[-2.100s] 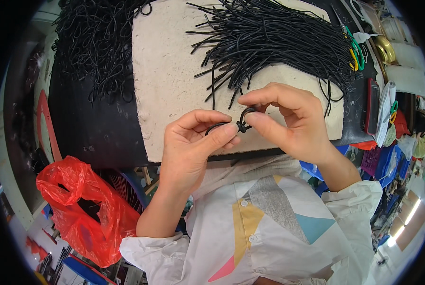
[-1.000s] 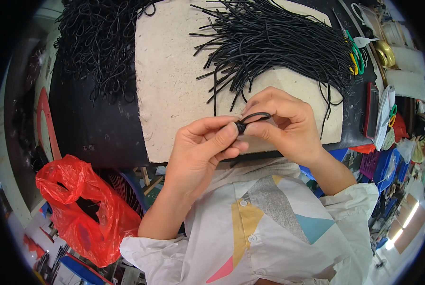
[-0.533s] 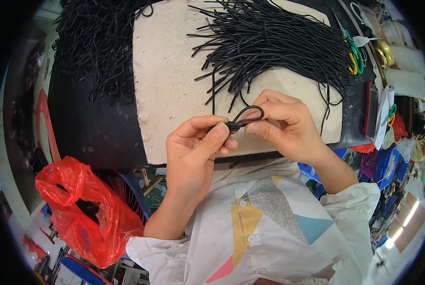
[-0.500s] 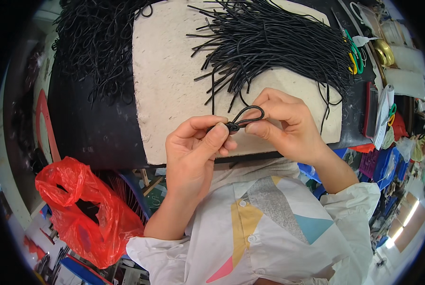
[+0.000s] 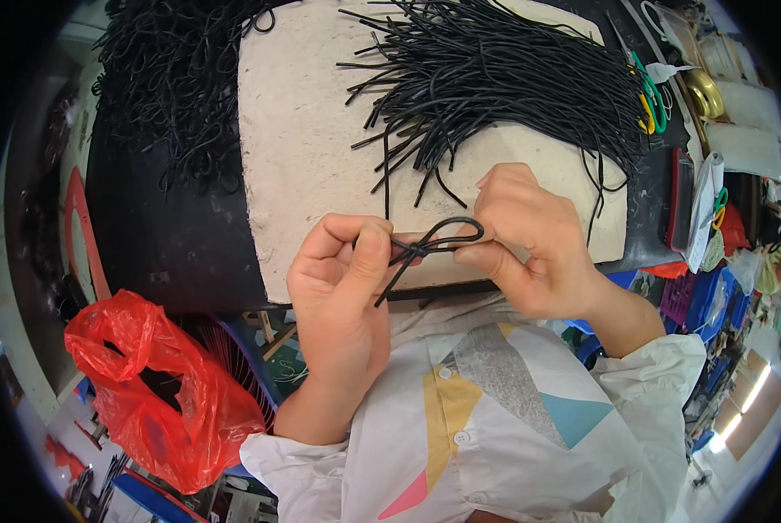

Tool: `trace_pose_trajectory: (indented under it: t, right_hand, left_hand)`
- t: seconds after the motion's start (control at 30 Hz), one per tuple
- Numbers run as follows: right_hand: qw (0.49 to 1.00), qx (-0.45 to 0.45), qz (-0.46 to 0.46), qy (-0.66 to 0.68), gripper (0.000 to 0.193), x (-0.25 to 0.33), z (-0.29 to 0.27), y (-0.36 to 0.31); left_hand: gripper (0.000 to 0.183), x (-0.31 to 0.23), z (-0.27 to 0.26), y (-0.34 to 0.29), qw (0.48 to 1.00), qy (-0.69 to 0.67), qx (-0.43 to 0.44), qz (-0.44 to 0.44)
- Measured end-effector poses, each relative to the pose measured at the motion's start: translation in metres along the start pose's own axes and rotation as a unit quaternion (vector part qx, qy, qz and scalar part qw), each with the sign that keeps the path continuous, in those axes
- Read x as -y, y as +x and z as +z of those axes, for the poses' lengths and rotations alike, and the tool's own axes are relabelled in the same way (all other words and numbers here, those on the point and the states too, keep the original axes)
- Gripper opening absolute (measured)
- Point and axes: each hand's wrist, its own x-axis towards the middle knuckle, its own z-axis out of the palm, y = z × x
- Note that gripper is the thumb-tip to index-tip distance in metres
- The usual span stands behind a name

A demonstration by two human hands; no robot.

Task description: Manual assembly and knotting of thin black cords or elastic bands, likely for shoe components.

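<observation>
Between my hands is a black cord (image 5: 419, 249) with a small knot in its middle and a loop on the right. My left hand (image 5: 342, 283) pinches its left side between thumb and fingers, and one loose end slants down beside the thumb. Fingers of my right hand (image 5: 530, 240) are closed at the loop's right end, where the cord meets the thumb tip. Just beyond lies a thick bundle of straight black cords (image 5: 504, 83), spread on a pale slab (image 5: 299, 139). A heap of looped black cords (image 5: 177, 96) covers the far left.
The slab lies on a black tabletop (image 5: 181, 253). A red plastic bag (image 5: 207, 418) hangs at the near left, below a red-handled tool (image 5: 83, 231). Green-handled scissors (image 5: 656, 96) and a gold-coloured roll (image 5: 706, 94) lie at the far right. Blue bins (image 5: 717, 305) stand lower right.
My left hand has shifted slightly left and opened away from the knot, now showing it and a loose cord end pointing down. My right hand stays near the loop.
</observation>
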Motion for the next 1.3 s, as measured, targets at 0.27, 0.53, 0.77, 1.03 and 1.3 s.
trace_pose_trajectory:
  t: [0.27,0.53,0.77,1.03,1.3]
  right_hand:
    - [0.986,-0.024,0.092,0.14,0.019,-0.01,-0.005,-0.002]
    - [0.917,-0.013,0.246,0.315,0.014,0.001,0.001,0.0]
    - [0.924,-0.081,0.251,0.276,0.012,0.011,0.013,0.0]
    - [0.902,-0.064,0.281,0.322,0.012,0.006,0.007,0.003]
    - [0.903,-0.048,0.281,0.322,0.011,0.011,0.01,0.003]
  left_hand:
    - [0.017,0.001,0.003,0.006,0.997,0.072,0.002,-0.022]
    - [0.023,-0.01,0.006,0.008,0.987,0.144,0.018,-0.069]
    - [0.016,0.009,0.007,0.004,0.989,0.135,-0.002,0.068]
    - [0.013,-0.002,0.01,0.011,0.994,0.086,-0.029,-0.067]
    - [0.022,-0.001,-0.01,0.009,0.983,0.089,0.106,-0.12]
